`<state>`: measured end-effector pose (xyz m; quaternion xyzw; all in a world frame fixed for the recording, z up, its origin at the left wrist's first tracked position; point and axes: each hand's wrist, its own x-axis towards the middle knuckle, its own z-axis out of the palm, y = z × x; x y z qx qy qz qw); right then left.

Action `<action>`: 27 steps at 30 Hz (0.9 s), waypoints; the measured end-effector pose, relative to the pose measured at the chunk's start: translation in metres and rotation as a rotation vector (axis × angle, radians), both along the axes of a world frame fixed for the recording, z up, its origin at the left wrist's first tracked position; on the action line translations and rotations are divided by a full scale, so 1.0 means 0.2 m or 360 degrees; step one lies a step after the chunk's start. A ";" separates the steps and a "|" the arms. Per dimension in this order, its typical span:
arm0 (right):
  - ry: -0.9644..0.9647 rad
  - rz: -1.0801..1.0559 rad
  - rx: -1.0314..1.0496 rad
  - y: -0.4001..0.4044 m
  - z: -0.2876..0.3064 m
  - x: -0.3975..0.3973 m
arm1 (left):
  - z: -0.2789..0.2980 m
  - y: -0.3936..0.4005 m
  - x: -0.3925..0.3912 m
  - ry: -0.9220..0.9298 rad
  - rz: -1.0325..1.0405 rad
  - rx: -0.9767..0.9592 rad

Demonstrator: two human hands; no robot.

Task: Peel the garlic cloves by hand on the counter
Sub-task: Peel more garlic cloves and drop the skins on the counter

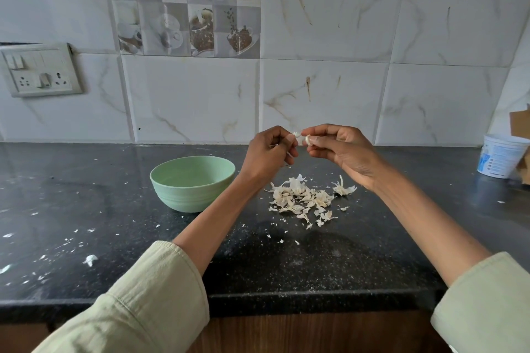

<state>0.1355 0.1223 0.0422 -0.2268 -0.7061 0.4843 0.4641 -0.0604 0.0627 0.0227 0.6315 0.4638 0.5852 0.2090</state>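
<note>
Both hands are raised above the black counter (114, 209), near the back wall. My right hand (341, 149) pinches a small white garlic clove (307, 139) between thumb and fingers. My left hand (269, 152) grips a strip of papery skin (296, 135) that still touches the clove. Below the hands lies a pile of garlic skins and clove pieces (304, 198) on the counter. A pale green bowl (192, 183) stands to the left of the pile; its visible inside looks bare.
A white plastic tub (500, 155) and a piece of cardboard (520, 123) stand at the far right by the wall. A switch and socket plate (40, 70) is on the tiled wall at left. Small skin flakes (90, 259) are scattered over the left counter.
</note>
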 end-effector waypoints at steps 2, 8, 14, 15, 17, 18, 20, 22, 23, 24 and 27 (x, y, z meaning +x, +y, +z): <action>0.0049 -0.0025 -0.0023 0.01 0.00 0.01 | 0.00 -0.01 0.01 0.0131 0.0010 -0.0037; 0.0129 -0.0103 -0.0096 0.02 0.01 0.02 | -0.05 0.02 0.04 0.0752 0.0093 -0.0109; 0.0126 -0.0139 -0.0077 0.01 0.01 0.01 | -0.05 0.05 0.02 0.0661 0.0168 0.0059; 0.0127 -0.0132 -0.0067 0.01 0.01 0.01 | -0.04 0.04 0.02 0.0535 0.0137 0.0068; 0.0132 -0.0114 -0.0054 0.00 0.01 0.01 | -0.02 0.04 0.02 0.0322 0.0077 0.0094; 0.0136 -0.0110 -0.0051 0.00 0.01 0.00 | -0.01 0.03 0.02 0.0259 0.0062 0.0110; 0.0145 -0.0112 -0.0044 -0.01 0.01 0.00 | 0.00 0.01 0.03 0.0164 0.0046 0.0135; 0.0154 -0.0131 -0.0028 -0.01 0.01 0.00 | 0.01 0.00 0.03 0.0117 0.0063 0.0166; 0.0155 -0.0146 -0.0018 -0.02 0.01 0.00 | 0.01 0.00 0.03 0.0131 0.0089 0.0185; 0.0152 -0.0158 -0.0010 -0.02 0.01 0.00 | 0.01 0.00 0.03 0.0159 0.0120 0.0200; 0.0135 -0.0170 0.0005 -0.02 0.01 0.00 | 0.00 0.00 0.04 0.0249 0.0180 0.0223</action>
